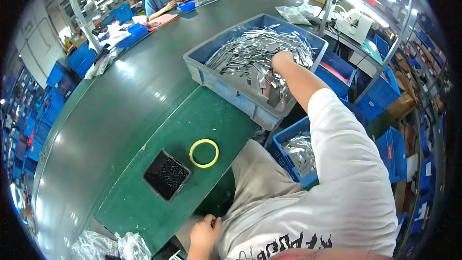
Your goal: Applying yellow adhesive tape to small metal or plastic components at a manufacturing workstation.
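"So, R hand [282, 60]: doing what?"

"Dipped among thin, shiny metal strips [236, 50], heaped in rect. blue-gray plastic bin [219, 85]; can't tell if gripping."

"And L hand [205, 231]?"

"Curled nr lap [260, 175]; can't tell if holding anything. Fwd-left of it, squarish black tub [153, 179] w/ tiny dark bits [172, 173], grainy en masse. Btwn hands, smooth yellow ring [204, 165], flat on green tabletop [192, 120]."

1. Green desk [192, 125], its top lying between the left hand [205, 232] and right hand [282, 61].
2. Yellow tape roll [204, 165], flat, straight ahead of the left hand.
3. Open black box [155, 173], ahead and left of the left hand.
4. Large blue bin [226, 94], around the right hand.
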`<state>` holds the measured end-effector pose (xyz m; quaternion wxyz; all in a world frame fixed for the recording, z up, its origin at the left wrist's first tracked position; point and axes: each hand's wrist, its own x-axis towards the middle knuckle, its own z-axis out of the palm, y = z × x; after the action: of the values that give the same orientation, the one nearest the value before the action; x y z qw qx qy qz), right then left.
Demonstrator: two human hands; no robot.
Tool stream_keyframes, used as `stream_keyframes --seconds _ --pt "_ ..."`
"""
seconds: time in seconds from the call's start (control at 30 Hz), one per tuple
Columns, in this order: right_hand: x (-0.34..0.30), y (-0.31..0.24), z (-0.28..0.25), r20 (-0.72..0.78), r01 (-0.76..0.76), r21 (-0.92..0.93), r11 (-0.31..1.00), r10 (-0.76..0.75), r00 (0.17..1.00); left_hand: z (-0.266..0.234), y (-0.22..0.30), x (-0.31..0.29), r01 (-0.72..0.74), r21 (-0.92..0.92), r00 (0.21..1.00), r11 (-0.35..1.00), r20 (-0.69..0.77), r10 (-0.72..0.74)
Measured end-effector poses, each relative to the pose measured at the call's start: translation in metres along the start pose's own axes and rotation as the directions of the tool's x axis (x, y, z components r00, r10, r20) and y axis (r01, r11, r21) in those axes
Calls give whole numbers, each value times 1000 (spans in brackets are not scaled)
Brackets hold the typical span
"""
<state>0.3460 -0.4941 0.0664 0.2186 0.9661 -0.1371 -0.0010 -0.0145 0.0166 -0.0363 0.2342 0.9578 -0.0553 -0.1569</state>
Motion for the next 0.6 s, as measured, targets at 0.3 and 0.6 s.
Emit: stream_keyframes --seconds 0.3,0.6 --pt "15 -29 12 -142 77 61 995 -68 988 -10 -3 -3 -110 -198 993 974 -64 99" --pt "-20 -12 -24 -135 237 -4 972 -235 963 -15 -10 -6 -221 -381 965 898 -218 144"
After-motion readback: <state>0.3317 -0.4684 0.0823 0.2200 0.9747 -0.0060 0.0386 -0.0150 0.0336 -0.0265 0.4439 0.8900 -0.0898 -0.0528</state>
